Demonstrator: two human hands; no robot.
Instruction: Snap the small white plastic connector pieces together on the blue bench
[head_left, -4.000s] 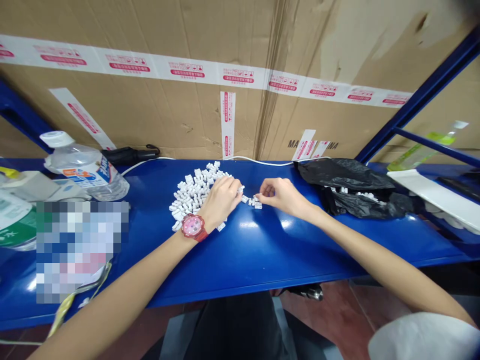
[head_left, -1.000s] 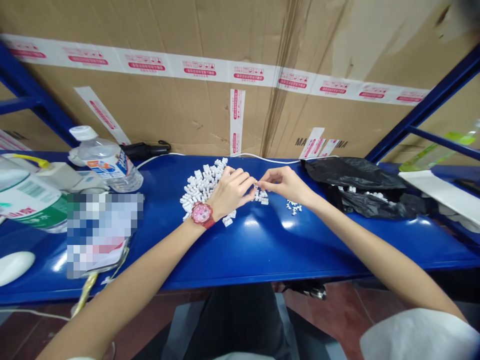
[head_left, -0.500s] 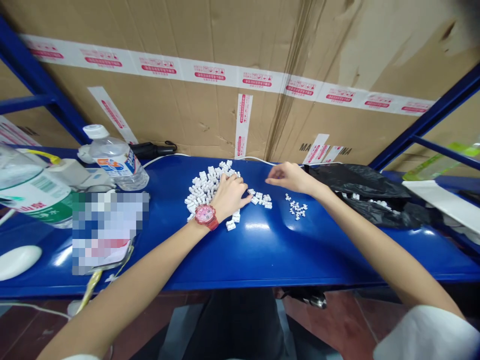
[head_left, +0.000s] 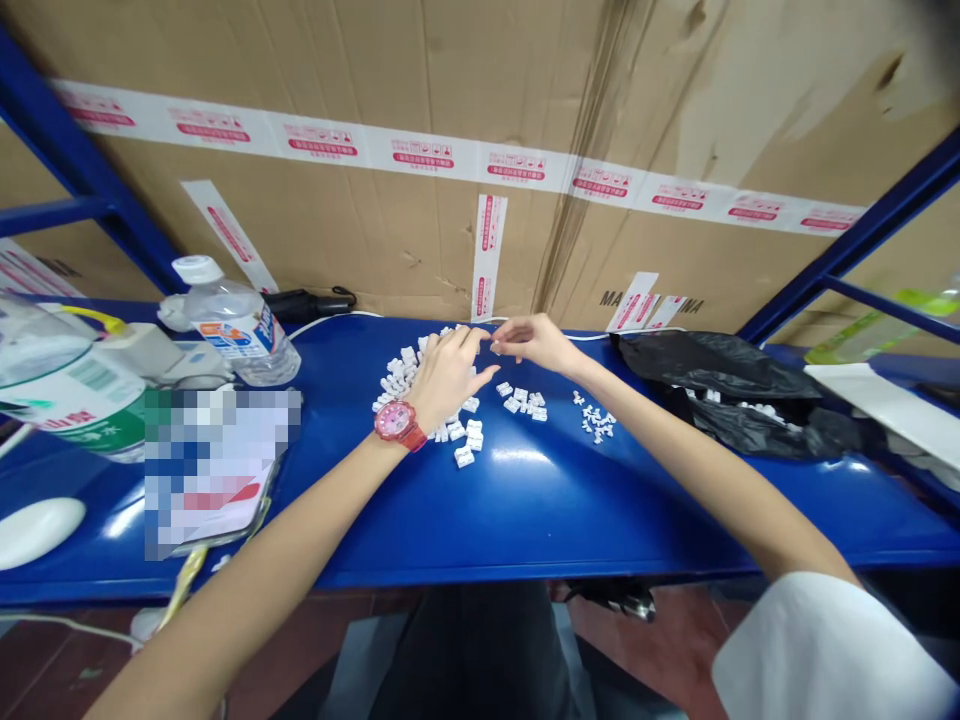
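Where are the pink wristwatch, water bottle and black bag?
Pink wristwatch (head_left: 394, 421): head view, on the dial.
Water bottle (head_left: 238, 338): head view, on the label.
Black plastic bag (head_left: 697, 362): head view, on its top.

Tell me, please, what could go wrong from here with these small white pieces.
The left hand rests against the heap of small white plastic pieces, so a slip could scatter it. The right forearm passes close to the little cluster of pieces and might brush it. Loose pieces could perhaps slide on the glossy blue shelf.
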